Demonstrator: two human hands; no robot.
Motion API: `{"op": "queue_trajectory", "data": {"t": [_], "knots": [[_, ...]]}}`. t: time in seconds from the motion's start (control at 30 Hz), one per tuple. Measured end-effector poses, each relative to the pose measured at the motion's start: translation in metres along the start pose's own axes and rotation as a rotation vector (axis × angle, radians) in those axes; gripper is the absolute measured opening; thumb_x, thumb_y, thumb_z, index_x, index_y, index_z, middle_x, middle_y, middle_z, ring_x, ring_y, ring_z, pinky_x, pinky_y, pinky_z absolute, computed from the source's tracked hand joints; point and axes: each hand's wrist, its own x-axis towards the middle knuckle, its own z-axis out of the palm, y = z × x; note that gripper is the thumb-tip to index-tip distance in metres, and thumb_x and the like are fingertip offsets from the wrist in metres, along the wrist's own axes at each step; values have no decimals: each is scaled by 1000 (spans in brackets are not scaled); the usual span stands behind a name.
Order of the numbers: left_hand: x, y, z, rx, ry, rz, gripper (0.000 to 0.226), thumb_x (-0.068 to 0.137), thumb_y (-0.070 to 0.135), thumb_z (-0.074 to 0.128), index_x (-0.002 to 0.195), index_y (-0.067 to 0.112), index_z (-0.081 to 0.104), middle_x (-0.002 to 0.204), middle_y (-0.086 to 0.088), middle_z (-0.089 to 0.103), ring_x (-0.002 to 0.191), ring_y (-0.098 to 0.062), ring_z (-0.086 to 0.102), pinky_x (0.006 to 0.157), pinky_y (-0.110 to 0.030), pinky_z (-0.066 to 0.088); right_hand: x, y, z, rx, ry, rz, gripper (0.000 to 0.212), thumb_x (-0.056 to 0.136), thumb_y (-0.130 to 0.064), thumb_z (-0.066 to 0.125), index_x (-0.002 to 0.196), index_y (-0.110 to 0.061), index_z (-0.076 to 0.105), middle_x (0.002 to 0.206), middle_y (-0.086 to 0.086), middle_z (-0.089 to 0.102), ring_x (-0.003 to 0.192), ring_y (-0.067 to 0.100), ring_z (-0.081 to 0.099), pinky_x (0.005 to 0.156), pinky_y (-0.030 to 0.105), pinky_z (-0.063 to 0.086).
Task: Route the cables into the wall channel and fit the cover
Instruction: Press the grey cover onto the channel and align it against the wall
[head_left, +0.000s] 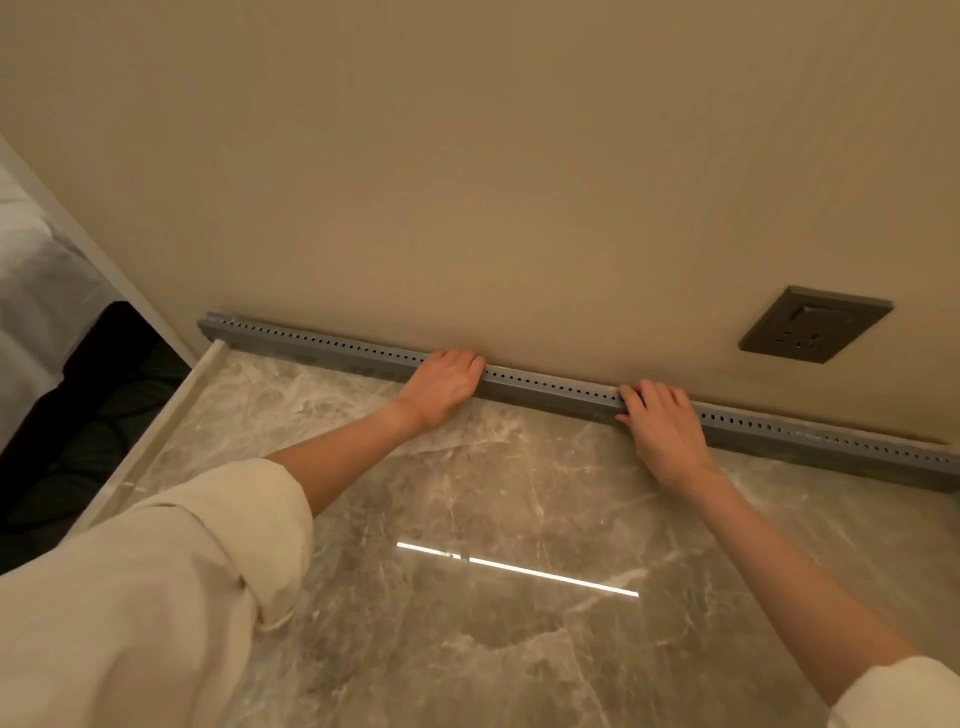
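Observation:
A long grey wall channel (550, 387) with a row of small holes along its top runs where the marble top meets the beige wall. My left hand (444, 387) lies over the channel near its middle, fingers curled on the top edge. My right hand (662, 423) grips the channel further right, thumb on the front face and fingers over the top. No cables are visible. I cannot tell whether a separate cover sits on the channel.
A grey wall socket (815, 325) sits on the wall above the channel's right part. The marble top (493, 519) ends at a pale edge (156, 436) on the left, with a dark gap and white bedding (36, 280) beyond.

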Motion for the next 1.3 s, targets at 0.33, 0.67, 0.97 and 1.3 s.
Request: {"op": "queue_trajectory", "data": {"t": [0.33, 0.67, 0.97, 1.3], "knots": [[11, -9, 0, -48, 54, -28, 40, 88, 6, 57, 125, 0, 43, 122, -16, 49, 110, -30, 49, 86, -38, 45, 20, 7, 7, 6, 99, 4, 34, 84, -15, 67, 112, 1, 58, 94, 20, 59, 84, 36, 56, 77, 44, 48], [11, -8, 3, -217, 112, -200, 38, 83, 26, 66, 110, 1, 54, 113, -15, 54, 103, -31, 51, 86, -40, 42, 18, 4, 4, 208, 98, 87, 39, 81, -14, 70, 114, 3, 59, 103, 21, 56, 92, 37, 53, 79, 47, 47], [6, 2, 3, -252, 162, -203, 48, 83, 33, 65, 118, 5, 50, 123, -13, 52, 112, -30, 48, 97, -39, 38, 8, -7, 5, 279, 134, 134, 40, 83, -12, 66, 118, 4, 54, 109, 22, 54, 97, 36, 53, 83, 46, 47], [2, 7, 0, -225, 143, -184, 46, 86, 35, 61, 118, 4, 49, 121, -14, 51, 111, -31, 48, 99, -39, 36, 2, -14, 7, 245, 99, 68, 41, 85, -16, 64, 121, 1, 53, 114, 20, 54, 103, 33, 52, 90, 43, 46]]}}
